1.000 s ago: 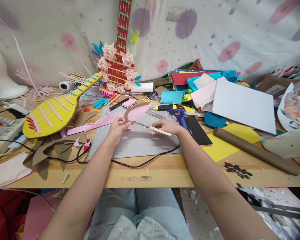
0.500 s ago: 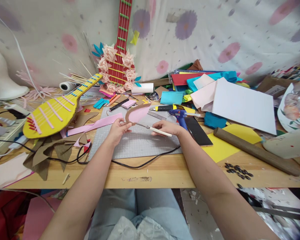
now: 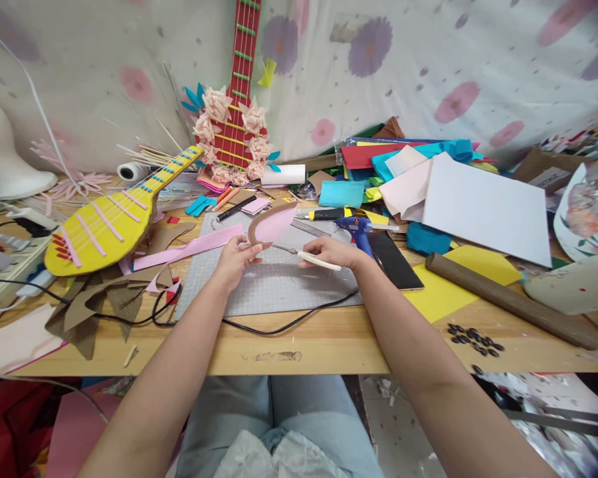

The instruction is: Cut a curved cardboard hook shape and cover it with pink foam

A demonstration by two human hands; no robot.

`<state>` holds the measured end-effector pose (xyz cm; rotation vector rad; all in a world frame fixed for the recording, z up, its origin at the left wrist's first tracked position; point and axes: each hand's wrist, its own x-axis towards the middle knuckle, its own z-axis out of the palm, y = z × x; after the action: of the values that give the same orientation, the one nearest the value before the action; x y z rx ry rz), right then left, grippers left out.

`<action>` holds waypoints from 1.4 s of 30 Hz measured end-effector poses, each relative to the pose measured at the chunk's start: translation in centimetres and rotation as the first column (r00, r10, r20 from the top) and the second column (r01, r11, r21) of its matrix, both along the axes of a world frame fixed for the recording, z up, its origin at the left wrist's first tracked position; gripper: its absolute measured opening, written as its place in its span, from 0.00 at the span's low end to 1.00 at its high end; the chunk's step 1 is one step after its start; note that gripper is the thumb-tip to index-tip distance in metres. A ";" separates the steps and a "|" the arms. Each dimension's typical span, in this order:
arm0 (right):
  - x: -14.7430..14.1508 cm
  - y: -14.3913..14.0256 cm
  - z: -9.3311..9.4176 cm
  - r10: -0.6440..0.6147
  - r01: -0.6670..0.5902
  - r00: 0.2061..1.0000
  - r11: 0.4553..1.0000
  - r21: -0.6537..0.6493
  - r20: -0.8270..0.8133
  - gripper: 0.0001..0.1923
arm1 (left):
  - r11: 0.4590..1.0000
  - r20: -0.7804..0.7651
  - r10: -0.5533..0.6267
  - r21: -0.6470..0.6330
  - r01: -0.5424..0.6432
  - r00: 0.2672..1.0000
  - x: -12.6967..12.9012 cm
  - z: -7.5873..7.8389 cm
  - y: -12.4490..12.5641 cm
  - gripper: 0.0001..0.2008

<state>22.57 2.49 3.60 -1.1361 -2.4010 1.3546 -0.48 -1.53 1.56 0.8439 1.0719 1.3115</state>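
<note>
My left hand (image 3: 239, 260) pinches a curved piece of pink and brown paper (image 3: 278, 224), its pink face inside a brown edge. In my right hand (image 3: 329, 253) is a pair of scissors (image 3: 319, 261) with white handles. Their blades reach left to the lower edge of the paper, close to my left fingertips. Both hands are over the grey cutting mat (image 3: 274, 299). Beside my left hand lies a pink paper strip (image 3: 189, 248). A blue glue gun (image 3: 357, 230) rests just past my right hand.
A yellow toy lute (image 3: 102, 232) stands left and a red toy guitar (image 3: 236, 136) leans at the back. A black cable (image 3: 279, 330) crosses the mat's front. Coloured sheets, a white board (image 3: 486, 207), a brown roll (image 3: 511, 302) and black beads (image 3: 476, 340) lie right.
The curved paper has tilted slightly, its tip a little lower and further left. Both hands keep nearly the same place and grip.
</note>
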 end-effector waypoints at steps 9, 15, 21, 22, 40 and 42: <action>0.1 0.0 -0.2 -0.011 0.011 1.000 1.000 -0.002 0.004 0.20 | 1.000 -0.028 -0.023 0.002 0.023 0.999 0.1 0.1 -0.1 0.20; 0.1 -0.3 0.1 -0.001 0.000 1.000 1.000 -0.020 -0.012 0.20 | 0.998 -0.010 -0.063 -0.002 0.063 0.998 0.0 0.2 -0.2 0.18; 0.0 -0.2 0.1 -0.004 0.004 1.000 1.000 -0.010 0.012 0.20 | 0.998 -0.017 -0.064 -0.021 0.064 0.998 0.3 0.1 -0.2 0.16; 0.0 -0.2 0.1 -0.003 0.003 1.000 1.000 -0.004 0.012 0.20 | 0.998 -0.012 -0.062 -0.021 0.062 0.998 0.3 0.1 -0.2 0.16; 0.1 0.0 -0.3 -0.019 0.018 1.000 1.000 -0.014 -0.011 0.21 | 0.981 0.083 -0.194 -0.005 0.195 0.978 -0.8 0.3 -0.1 0.13; 0.2 -0.2 -0.1 -0.021 0.021 1.000 1.000 -0.020 -0.007 0.21 | 0.985 0.060 -0.170 0.022 0.169 0.984 -1.3 0.3 0.0 0.12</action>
<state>22.76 2.32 3.52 -1.1560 -2.3684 1.3773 -1.76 -1.54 1.89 0.8819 0.9207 1.1974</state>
